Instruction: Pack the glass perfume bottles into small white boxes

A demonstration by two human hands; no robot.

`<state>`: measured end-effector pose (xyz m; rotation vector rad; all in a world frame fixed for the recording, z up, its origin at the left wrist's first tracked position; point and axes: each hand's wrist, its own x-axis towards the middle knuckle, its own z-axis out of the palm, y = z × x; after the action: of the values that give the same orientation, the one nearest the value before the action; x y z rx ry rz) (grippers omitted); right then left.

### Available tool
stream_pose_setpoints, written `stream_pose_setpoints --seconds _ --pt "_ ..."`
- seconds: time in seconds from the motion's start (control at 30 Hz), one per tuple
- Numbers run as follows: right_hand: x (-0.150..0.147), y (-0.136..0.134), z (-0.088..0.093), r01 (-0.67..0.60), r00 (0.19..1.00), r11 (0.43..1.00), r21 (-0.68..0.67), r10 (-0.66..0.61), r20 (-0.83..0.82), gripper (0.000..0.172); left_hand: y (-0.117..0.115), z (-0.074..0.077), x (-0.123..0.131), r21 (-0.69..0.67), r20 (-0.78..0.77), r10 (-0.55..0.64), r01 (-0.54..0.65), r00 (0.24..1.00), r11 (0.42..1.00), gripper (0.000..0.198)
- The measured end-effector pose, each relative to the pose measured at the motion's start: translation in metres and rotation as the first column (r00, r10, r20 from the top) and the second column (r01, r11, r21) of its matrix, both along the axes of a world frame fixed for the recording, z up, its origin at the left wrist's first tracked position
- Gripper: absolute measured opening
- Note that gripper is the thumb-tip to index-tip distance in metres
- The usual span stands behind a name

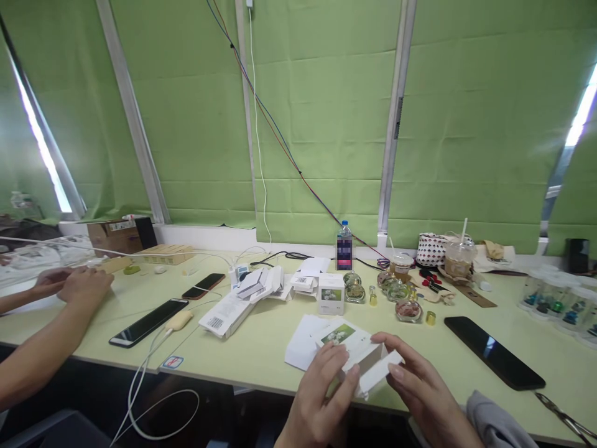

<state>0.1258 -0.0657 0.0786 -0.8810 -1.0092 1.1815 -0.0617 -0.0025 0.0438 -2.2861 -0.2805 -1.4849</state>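
Flower-print carton (357,341) is being grasped by left grip (321,392) and right grip (422,387), lower center; end flap (380,373) isn't closed yet, upright carton (331,294) seemingly done.

Not a word can be read here. Tiny lettering is carried under the green floral print on the upright white cardboard box (331,305), too small to be deciphered; a similar print is shown on the tilted, open white cardboard box (359,343). A black barcode (216,322) is borne by the long white cardboard carton (232,313), its digits lost. The blue-capped clear plastic bottle (344,246)'s label is pixelated. A red mark is seen on the blue-edged white sticker (173,362), meaning unclear.
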Motion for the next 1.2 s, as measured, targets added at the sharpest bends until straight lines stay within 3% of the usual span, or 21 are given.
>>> stream_pose_setpoints --seconds 0.2,0.37,0.63,0.77,0.97,1.2 --pt "-0.006 -0.003 0.008 0.005 0.994 0.999 -0.036 -0.009 -0.11 0.038 -0.002 0.001 -0.001 0.012 -0.054 0.018 -0.017 0.998 1.0 0.032" --pt "-0.006 0.0 0.005 0.048 0.998 0.998 -0.043 -0.049 -0.032 0.045 -0.006 0.002 -0.003 0.046 -0.043 0.029 -0.027 0.999 0.999 0.032" --pt "-0.008 0.003 0.002 -0.048 0.987 0.994 -0.095 0.033 -0.16 0.049 -0.007 -0.004 -0.001 0.102 -0.083 0.025 -0.017 0.996 0.995 0.023" --pt "-0.008 0.002 0.002 -0.094 0.975 0.991 -0.092 0.073 -0.212 0.045 -0.009 0.001 0.003 0.165 -0.024 0.029 -0.024 0.999 0.986 0.014" --pt "-0.006 0.001 0.003 -0.087 0.977 0.992 -0.097 0.065 -0.203 0.044 -0.014 0.014 0.005 0.216 -0.03 0.09 -0.081 0.995 0.973 0.01" --pt "-0.003 0.003 -0.001 -0.098 0.978 0.99 -0.105 0.076 -0.192 0.051 -0.014 0.008 0.007 0.235 0.009 0.114 -0.113 0.993 0.965 0.009"
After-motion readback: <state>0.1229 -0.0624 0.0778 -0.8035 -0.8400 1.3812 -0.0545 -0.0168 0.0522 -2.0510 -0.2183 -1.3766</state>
